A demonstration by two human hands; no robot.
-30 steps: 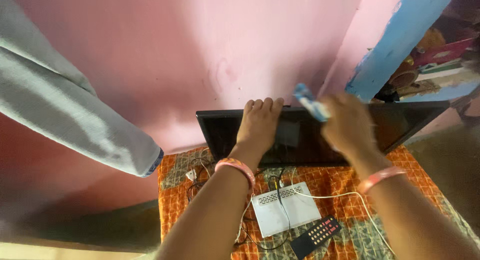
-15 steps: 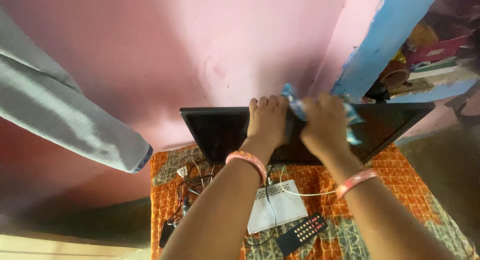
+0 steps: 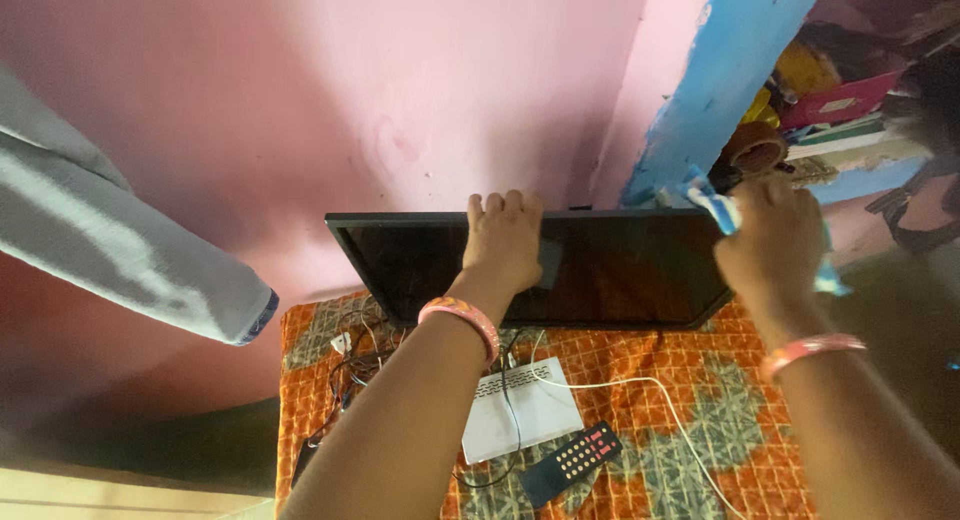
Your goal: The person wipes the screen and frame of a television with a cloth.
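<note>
Head view: the left hand (image 3: 503,242) lies flat and open, fingers hooked over the top edge of the flat-screen television (image 3: 620,270), palm on its dark glossy glass. The right hand (image 3: 772,242) is clenched around a crumpled blue-and-white cloth (image 3: 722,208) at the screen's 2 o'clock corner. The thin rectangular television stands against a pink wall (image 3: 420,90) on an orange patterned cloth-covered counter (image 3: 680,420).

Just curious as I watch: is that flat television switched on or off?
Off, it seems: the television screen is dark all over, showing only faint reflections, while the left hand steadies its top edge.
</note>
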